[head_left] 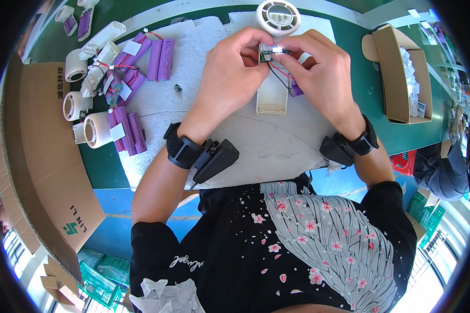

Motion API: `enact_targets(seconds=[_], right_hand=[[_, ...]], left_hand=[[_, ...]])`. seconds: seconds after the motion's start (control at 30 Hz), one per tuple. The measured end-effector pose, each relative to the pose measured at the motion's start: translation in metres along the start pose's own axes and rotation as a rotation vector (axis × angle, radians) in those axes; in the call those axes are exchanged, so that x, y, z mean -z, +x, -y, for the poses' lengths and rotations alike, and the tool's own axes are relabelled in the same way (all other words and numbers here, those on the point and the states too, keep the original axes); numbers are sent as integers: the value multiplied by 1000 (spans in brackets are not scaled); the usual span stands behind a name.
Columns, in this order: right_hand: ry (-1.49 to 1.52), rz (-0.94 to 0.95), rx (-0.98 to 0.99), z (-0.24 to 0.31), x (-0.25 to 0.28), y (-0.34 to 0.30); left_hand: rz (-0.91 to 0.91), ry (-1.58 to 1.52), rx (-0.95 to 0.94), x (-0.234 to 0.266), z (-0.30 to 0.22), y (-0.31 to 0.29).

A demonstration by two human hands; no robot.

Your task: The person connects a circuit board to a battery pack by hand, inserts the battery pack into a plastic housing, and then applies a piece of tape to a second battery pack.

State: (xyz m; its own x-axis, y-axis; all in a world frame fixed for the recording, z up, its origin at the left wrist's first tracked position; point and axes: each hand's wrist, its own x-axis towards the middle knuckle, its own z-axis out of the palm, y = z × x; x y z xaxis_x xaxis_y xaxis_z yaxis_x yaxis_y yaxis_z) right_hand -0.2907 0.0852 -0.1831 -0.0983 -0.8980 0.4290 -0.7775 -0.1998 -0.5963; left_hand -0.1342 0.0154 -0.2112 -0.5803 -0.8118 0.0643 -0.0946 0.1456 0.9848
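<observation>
While I look through the head view, my left hand (230, 65) and right hand (318, 70) meet together, both pinching a small circuit board (270, 51) above the white fan housing (272, 93) on the foam pad (277, 146). I judge the red and black wires (279, 73) need slack, so I should keep the board low and steady.

Purple battery cells (161, 59), white housings (96, 130), open cardboard box (397, 78), perhaps foam mat (277, 151)

open brown cardboard box (406, 83) at right on green table, white packets inside | flat brown cardboard sheet (42, 156) at left, green print | white square labels (132, 48) on purple batteries
</observation>
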Motion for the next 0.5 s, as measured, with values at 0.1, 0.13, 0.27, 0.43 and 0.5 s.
enact_targets(seconds=[0.1,0.13,0.27,0.43,0.5], right_hand=[[-16,22,22,0,1,0],[-25,15,36,1,1,0],[-48,9,63,1,0,0],[-62,35,22,0,1,1],[-64,40,0,-1,1,1]], left_hand=[[7,-7,9,0,1,0],[10,-11,13,1,1,0],[30,-75,-24,4,0,0],[35,-69,-57,9,-1,-1],[70,38,-53,10,-3,0]])
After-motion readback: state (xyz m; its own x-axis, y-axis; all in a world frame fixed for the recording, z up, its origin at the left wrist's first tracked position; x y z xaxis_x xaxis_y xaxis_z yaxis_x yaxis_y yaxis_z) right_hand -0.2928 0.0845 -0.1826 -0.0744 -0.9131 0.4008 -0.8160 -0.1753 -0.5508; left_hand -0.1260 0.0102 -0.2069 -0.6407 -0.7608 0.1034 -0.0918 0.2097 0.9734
